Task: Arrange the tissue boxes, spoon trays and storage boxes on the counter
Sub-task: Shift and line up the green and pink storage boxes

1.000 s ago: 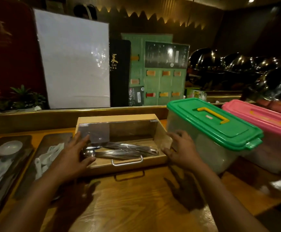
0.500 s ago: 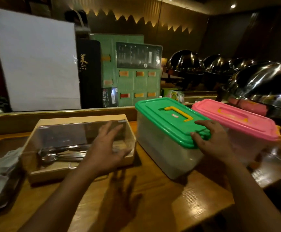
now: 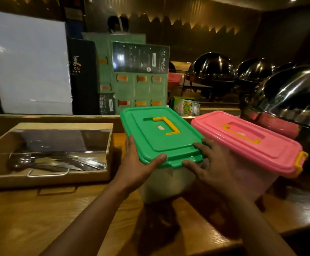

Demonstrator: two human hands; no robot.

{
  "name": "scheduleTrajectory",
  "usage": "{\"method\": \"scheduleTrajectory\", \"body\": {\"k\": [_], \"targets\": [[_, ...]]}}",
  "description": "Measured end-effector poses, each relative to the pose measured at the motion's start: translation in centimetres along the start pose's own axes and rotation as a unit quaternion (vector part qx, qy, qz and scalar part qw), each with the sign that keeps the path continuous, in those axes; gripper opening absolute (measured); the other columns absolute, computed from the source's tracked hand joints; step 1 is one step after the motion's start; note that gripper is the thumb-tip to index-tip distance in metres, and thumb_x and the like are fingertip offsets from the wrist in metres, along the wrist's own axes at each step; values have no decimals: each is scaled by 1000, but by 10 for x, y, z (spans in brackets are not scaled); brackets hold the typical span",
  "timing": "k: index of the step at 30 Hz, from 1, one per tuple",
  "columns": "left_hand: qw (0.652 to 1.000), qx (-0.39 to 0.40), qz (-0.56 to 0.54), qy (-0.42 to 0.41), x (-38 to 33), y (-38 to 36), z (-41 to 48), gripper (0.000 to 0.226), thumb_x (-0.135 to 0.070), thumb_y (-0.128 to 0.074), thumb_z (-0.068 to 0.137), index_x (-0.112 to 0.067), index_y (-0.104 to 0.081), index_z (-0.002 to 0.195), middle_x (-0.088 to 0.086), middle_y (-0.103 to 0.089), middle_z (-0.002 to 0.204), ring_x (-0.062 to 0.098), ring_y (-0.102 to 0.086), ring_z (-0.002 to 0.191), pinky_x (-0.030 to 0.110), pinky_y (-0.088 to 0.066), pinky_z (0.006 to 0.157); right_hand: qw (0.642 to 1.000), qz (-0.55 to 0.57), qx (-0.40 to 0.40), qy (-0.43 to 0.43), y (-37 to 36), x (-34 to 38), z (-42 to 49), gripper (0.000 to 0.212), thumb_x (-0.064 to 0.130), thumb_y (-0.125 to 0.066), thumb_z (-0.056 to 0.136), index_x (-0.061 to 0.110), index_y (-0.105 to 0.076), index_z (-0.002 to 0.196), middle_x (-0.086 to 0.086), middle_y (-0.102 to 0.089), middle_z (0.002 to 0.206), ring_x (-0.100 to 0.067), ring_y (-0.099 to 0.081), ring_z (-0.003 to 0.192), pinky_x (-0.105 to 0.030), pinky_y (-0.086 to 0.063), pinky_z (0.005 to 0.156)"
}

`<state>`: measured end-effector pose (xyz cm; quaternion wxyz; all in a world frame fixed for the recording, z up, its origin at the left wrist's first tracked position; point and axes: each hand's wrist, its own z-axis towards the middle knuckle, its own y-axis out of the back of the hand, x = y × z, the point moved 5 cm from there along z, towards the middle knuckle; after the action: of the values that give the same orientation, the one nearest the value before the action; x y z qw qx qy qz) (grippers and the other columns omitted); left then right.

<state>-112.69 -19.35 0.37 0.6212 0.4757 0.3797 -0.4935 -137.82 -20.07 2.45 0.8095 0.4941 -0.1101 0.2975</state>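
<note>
A clear storage box with a green lid [image 3: 158, 130] and yellow handle stands on the wooden counter [image 3: 58, 215]. My left hand [image 3: 137, 167] grips its near left corner, thumb on the lid's rim. My right hand [image 3: 209, 165] holds the near right corner, fingers over the lid edge. Touching it on the right is a pink-lidded storage box [image 3: 252, 143]. To the left sits a wooden spoon tray [image 3: 54, 174] with a clear cover and metal spoons inside.
A raised ledge [image 3: 39, 119] runs behind the counter, carrying a white board [image 3: 28, 63], a black menu and green menu boards [image 3: 132, 76]. Shiny chafing-dish domes [image 3: 289, 97] crowd the right. A small green carton [image 3: 184, 108] stands behind the boxes.
My left hand left the spoon tray and moved right onto the green-lidded box. My right hand shifted to the box's near right corner. The view has swung right.
</note>
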Motion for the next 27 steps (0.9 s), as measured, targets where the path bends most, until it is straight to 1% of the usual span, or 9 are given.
{"method": "scheduleTrajectory", "body": {"k": [3, 7, 13, 16, 19, 21, 24, 26, 27], "targets": [[999, 9, -45, 26, 5, 7, 14, 90, -55, -85, 69, -43, -36, 144, -12, -63, 133, 7, -65, 115, 43, -57, 95, 998, -10, -57, 2, -13, 6, 2, 91, 88, -50, 72, 16, -64, 125, -9, -49, 134, -26, -42, 129, -48, -41, 106], [991, 25, -114, 66, 15, 17, 35, 78, -54, -80, 74, -47, -41, 141, -3, -66, 130, 22, -67, 115, 54, -55, 93, 993, -14, -115, -6, -28, 19, 6, 84, 86, -55, 73, 16, -65, 118, -10, -49, 129, -32, -43, 125, -54, -41, 103], [991, 15, -124, 53, 23, 19, 61, 63, -28, -71, 89, -35, -41, 144, 2, -67, 127, 23, -69, 110, 47, -59, 87, 991, -33, -127, -24, -38, 22, 21, 85, 88, -52, 73, 18, -65, 118, -8, -48, 129, -29, -40, 126, -49, -40, 105], [991, 13, -121, 50, 26, 18, 70, 62, -24, -68, 91, -34, -40, 146, 1, -67, 126, 23, -70, 109, 45, -59, 86, 991, -38, -126, -27, -39, 19, 28, 85, 89, -51, 72, 20, -65, 119, -6, -48, 130, -26, -39, 127, -47, -38, 107], [992, 6, -117, 54, 30, 19, 74, 61, -23, -66, 92, -35, -39, 146, -2, -67, 123, 19, -71, 106, 39, -60, 81, 991, -47, -127, -26, -40, 20, 29, 83, 89, -50, 73, 21, -63, 120, -5, -47, 130, -26, -39, 128, -47, -38, 107], [992, 5, -119, 51, 31, 19, 74, 61, -23, -65, 92, -36, -39, 146, -3, -66, 122, 17, -71, 104, 37, -60, 79, 992, -59, -110, -27, -40, 20, 29, 83, 89, -47, 76, 23, -61, 124, -4, -46, 133, -26, -36, 130, -48, -37, 108], [993, -1, -107, 55, 31, 21, 74, 63, -26, -68, 90, -35, -41, 146, 0, -66, 126, 19, -71, 106, 41, -60, 82, 997, -67, -41, 2, -33, 11, 30, 80, 85, -40, 82, 27, -53, 137, -2, -42, 142, -24, -32, 136, -50, -38, 109], [997, -45, -39, 41, 25, 25, 71, 64, -31, -70, 89, -33, -42, 147, 2, -62, 132, 20, -69, 108, 45, -60, 85, 999, -27, 12, 16, -20, -1, 30, 78, 78, -44, 85, 29, -43, 146, 1, -37, 148, -18, -32, 138, -46, -38, 111], [996, -82, 30, 21, 16, 27, 69, 67, -35, -72, 87, -32, -42, 147, 3, -59, 136, 21, -66, 113, 47, -58, 88, 999, -9, 28, 18, -10, -8, 29, 77, 73, -50, 86, 30, -39, 148, 2, -35, 150, -16, -33, 137, -42, -39, 111]]}}
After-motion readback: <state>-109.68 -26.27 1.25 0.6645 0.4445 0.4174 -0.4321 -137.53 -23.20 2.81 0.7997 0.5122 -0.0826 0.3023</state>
